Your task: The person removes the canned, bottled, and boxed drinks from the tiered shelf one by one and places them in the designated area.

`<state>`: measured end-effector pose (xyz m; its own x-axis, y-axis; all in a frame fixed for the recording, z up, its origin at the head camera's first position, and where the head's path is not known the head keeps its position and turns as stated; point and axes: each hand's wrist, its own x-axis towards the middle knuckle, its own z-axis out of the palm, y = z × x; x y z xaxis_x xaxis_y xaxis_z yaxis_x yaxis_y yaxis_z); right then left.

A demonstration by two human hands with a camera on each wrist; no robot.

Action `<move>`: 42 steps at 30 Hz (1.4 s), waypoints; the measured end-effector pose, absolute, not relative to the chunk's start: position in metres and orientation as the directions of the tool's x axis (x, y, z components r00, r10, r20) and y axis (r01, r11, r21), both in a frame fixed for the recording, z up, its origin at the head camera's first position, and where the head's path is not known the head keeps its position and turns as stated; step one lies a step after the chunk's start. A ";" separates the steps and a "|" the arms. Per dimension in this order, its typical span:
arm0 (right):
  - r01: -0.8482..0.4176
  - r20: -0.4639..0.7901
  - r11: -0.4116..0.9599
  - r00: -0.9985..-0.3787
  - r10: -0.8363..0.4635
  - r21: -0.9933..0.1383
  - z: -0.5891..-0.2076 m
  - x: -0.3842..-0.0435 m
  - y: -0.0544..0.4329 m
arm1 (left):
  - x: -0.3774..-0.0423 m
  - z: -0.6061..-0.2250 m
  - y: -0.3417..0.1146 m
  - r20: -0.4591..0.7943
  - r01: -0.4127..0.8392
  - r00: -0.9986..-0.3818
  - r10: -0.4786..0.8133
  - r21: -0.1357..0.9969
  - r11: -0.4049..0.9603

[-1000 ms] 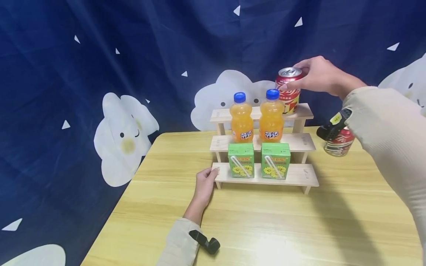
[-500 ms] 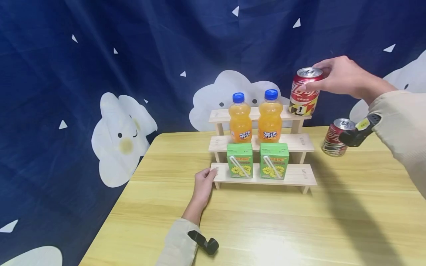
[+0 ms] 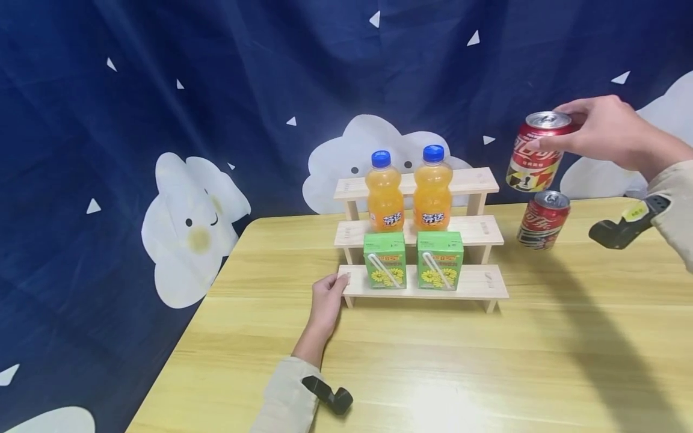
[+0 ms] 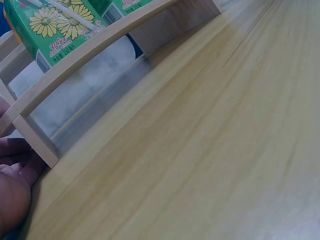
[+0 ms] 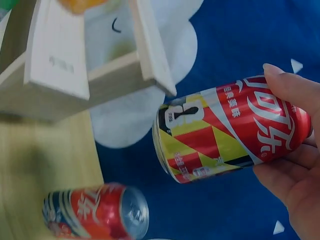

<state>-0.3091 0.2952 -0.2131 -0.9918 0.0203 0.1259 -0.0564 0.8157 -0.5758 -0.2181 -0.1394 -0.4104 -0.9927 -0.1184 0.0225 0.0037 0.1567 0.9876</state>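
In the head view my right hand (image 3: pixel 612 132) grips a red soda can (image 3: pixel 538 153) near its top, up in the air to the right of the wooden three-tier stand (image 3: pixel 476 180). The right wrist view shows thumb and fingers around that can (image 5: pixel 215 130). Below it, a second red can (image 3: pixel 544 221) stands on the table. My left hand (image 3: pixel 326 300) holds the left end of the stand's lowest shelf, thumb on top. In the left wrist view some fingers (image 4: pixel 20 155) curl beside the stand's leg (image 4: pixel 37 142).
Two orange soda bottles (image 3: pixel 386 192) with blue caps stand on the middle shelf. Two green drink cartons (image 3: pixel 385 261) with straws are on the lowest shelf. A dark blue curtain (image 3: pixel 271 60) with clouds hangs behind the wooden table (image 3: pixel 260 288).
My right hand has lifted the can off the top shelf and carried it right, over the standing can. My left hand keeps its hold on the stand.
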 end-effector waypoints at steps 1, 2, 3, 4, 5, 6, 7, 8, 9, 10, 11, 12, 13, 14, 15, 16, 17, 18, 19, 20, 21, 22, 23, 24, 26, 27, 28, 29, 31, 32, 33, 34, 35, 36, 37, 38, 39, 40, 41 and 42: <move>-0.057 0.135 0.820 -0.991 0.025 -0.570 -0.215 -0.308 0.298 | -0.218 -0.411 -0.140 0.022 0.003 -0.992 -0.122 0.988 0.155; -0.055 0.144 0.826 -0.989 0.032 -0.561 -0.217 -0.308 0.302 | -0.217 -0.411 -0.140 0.021 0.001 -0.992 -0.126 0.988 0.152; -0.055 0.155 0.830 -0.987 0.038 -0.554 -0.219 -0.307 0.306 | -0.217 -0.411 -0.141 0.021 0.001 -0.992 -0.128 0.989 0.151; -0.055 0.166 0.833 -0.985 0.045 -0.550 -0.220 -0.306 0.310 | -0.216 -0.411 -0.141 0.020 0.000 -0.991 -0.130 0.989 0.149; -0.052 0.174 0.836 -0.983 0.053 -0.546 -0.222 -0.305 0.315 | -0.216 -0.411 -0.141 0.020 0.000 -0.991 -0.131 0.989 0.146; -0.045 0.182 0.842 -0.981 0.063 -0.538 -0.224 -0.304 0.319 | -0.215 -0.411 -0.141 0.021 0.003 -0.991 -0.130 0.990 0.142; -0.036 0.186 0.845 -0.980 0.075 -0.534 -0.227 -0.303 0.324 | -0.215 -0.411 -0.141 0.024 0.006 -0.992 -0.127 0.990 0.140; -0.021 0.187 0.850 -0.978 0.092 -0.527 -0.229 -0.301 0.328 | -0.215 -0.411 -0.141 0.023 0.006 -0.992 -0.125 0.990 0.139; -0.004 0.184 0.851 -0.977 0.109 -0.526 -0.231 -0.300 0.332 | -0.215 -0.411 -0.141 0.024 0.007 -0.992 -0.123 0.991 0.137; 0.021 0.174 0.851 -0.976 0.131 -0.525 -0.233 -0.299 0.336 | -0.215 -0.411 -0.141 0.023 0.006 -0.992 -0.123 0.991 0.134; 0.043 0.168 0.851 -0.974 0.153 -0.523 -0.236 -0.298 0.340 | -0.215 -0.411 -0.140 0.024 0.007 -0.992 -0.123 0.991 0.134; 0.062 0.170 0.850 -0.970 0.176 -0.523 -0.238 -0.298 0.344 | -0.215 -0.411 -0.140 0.025 0.008 -0.992 -0.124 0.991 0.135; 0.086 0.159 0.843 -0.967 0.198 -0.531 -0.241 -0.297 0.348 | -0.215 -0.411 -0.140 0.024 0.007 -0.992 -0.125 0.991 0.136; 0.106 0.152 0.836 -0.963 0.221 -0.539 -0.244 -0.296 0.352 | -0.215 -0.411 -0.140 0.025 0.008 -0.992 -0.124 0.991 0.136; 0.121 0.148 0.827 -0.960 0.239 -0.549 -0.247 -0.295 0.356 | -0.215 -0.411 -0.140 0.026 0.008 -0.992 -0.125 0.991 0.137; 0.133 0.145 0.817 -0.956 0.255 -0.561 -0.249 -0.294 0.359 | -0.215 -0.411 -0.139 0.027 0.009 -0.992 -0.125 0.990 0.138; 0.136 0.151 0.807 -0.952 0.268 -0.575 -0.252 -0.292 0.363 | -0.215 -0.411 -0.139 0.028 0.011 -0.992 -0.125 0.990 0.139; 0.130 0.162 0.792 -0.947 0.277 -0.596 -0.255 -0.290 0.367 | -0.215 -0.411 -0.139 0.027 0.010 -0.992 -0.124 0.990 0.138; 0.120 0.168 0.776 -0.945 0.280 -0.619 -0.258 -0.289 0.370 | -0.215 -0.411 -0.139 0.028 0.011 -0.992 -0.122 0.990 0.138; 0.102 0.186 0.761 -0.941 0.282 -0.640 -0.261 -0.288 0.374 | -0.215 -0.410 -0.139 0.029 0.012 -0.992 -0.121 0.990 0.140; 0.089 0.200 0.753 -0.938 0.283 -0.652 -0.265 -0.287 0.377 | -0.214 -0.410 -0.139 0.028 0.011 -0.992 -0.122 0.990 0.142; 0.072 0.217 0.746 -0.934 0.283 -0.662 -0.269 -0.287 0.381 | -0.214 -0.410 -0.139 0.026 0.009 -0.992 -0.121 0.990 0.144; 0.062 0.231 0.746 -0.931 0.282 -0.663 -0.273 -0.287 0.384 | -0.215 -0.410 -0.139 0.024 0.006 -0.992 -0.121 0.989 0.147; 0.057 0.235 0.745 -0.931 0.281 -0.665 -0.277 -0.288 0.387 | -0.215 -0.410 -0.139 0.025 0.006 -0.992 -0.123 0.988 0.152; 0.073 0.229 0.767 -0.932 0.279 -0.638 -0.286 -0.287 0.389 | -0.219 -0.416 -0.141 0.015 -0.005 -0.992 -0.128 0.989 0.151; 0.081 0.226 0.777 -0.934 0.279 -0.625 -0.290 -0.287 0.389 | -0.222 -0.420 -0.142 0.011 -0.009 -0.991 -0.132 0.989 0.148; 0.084 0.225 0.783 -0.934 0.277 -0.616 -0.294 -0.285 0.390 | -0.225 -0.424 -0.143 0.009 -0.010 -0.991 -0.132 0.989 0.145; 0.092 0.221 0.790 -0.935 0.278 -0.606 -0.298 -0.284 0.390 | -0.228 -0.428 -0.144 0.009 -0.010 -0.991 -0.135 0.990 0.139; 0.101 0.213 0.800 -0.937 0.276 -0.591 -0.304 -0.281 0.389 | -0.232 -0.436 -0.146 0.007 -0.010 -0.990 -0.139 0.992 0.124; 0.101 0.217 0.804 -0.936 0.276 -0.586 -0.308 -0.279 0.388 | -0.233 -0.438 -0.146 0.009 -0.008 -0.990 -0.140 0.993 0.120; 0.100 0.217 0.805 -0.937 0.274 -0.585 -0.311 -0.278 0.387 | -0.233 -0.439 -0.147 0.012 -0.005 -0.990 -0.140 0.993 0.117; 0.101 0.218 0.810 -0.937 0.272 -0.577 -0.314 -0.276 0.387 | -0.233 -0.440 -0.147 0.014 -0.002 -0.990 -0.140 0.993 0.115; 0.100 0.222 0.815 -0.937 0.271 -0.570 -0.318 -0.274 0.386 | -0.233 -0.441 -0.146 0.016 0.000 -0.990 -0.141 0.993 0.114; 0.099 0.223 0.819 -0.937 0.267 -0.566 -0.321 -0.273 0.386 | -0.233 -0.441 -0.146 0.019 0.003 -0.990 -0.143 0.993 0.114; 0.091 0.231 0.822 -0.937 0.262 -0.562 -0.325 -0.272 0.386 | -0.233 -0.441 -0.146 0.023 0.006 -0.989 -0.145 0.993 0.116; 0.088 0.238 0.826 -0.936 0.260 -0.557 -0.328 -0.271 0.386 | -0.233 -0.441 -0.146 0.023 0.005 -0.988 -0.150 0.993 0.118; 0.088 0.240 0.828 -0.935 0.260 -0.554 -0.331 -0.270 0.386 | -0.233 -0.441 -0.145 0.026 0.007 -0.988 -0.153 0.993 0.120; 0.092 0.237 0.828 -0.936 0.262 -0.553 -0.334 -0.269 0.386 | -0.233 -0.441 -0.145 0.028 0.009 -0.987 -0.157 0.993 0.121; 0.097 0.232 0.828 -0.936 0.264 -0.553 -0.337 -0.268 0.386 | -0.232 -0.440 -0.145 0.029 0.010 -0.986 -0.161 0.992 0.122; 0.104 0.222 0.827 -0.938 0.267 -0.553 -0.340 -0.267 0.386 | -0.232 -0.440 -0.145 0.031 0.010 -0.986 -0.163 0.992 0.124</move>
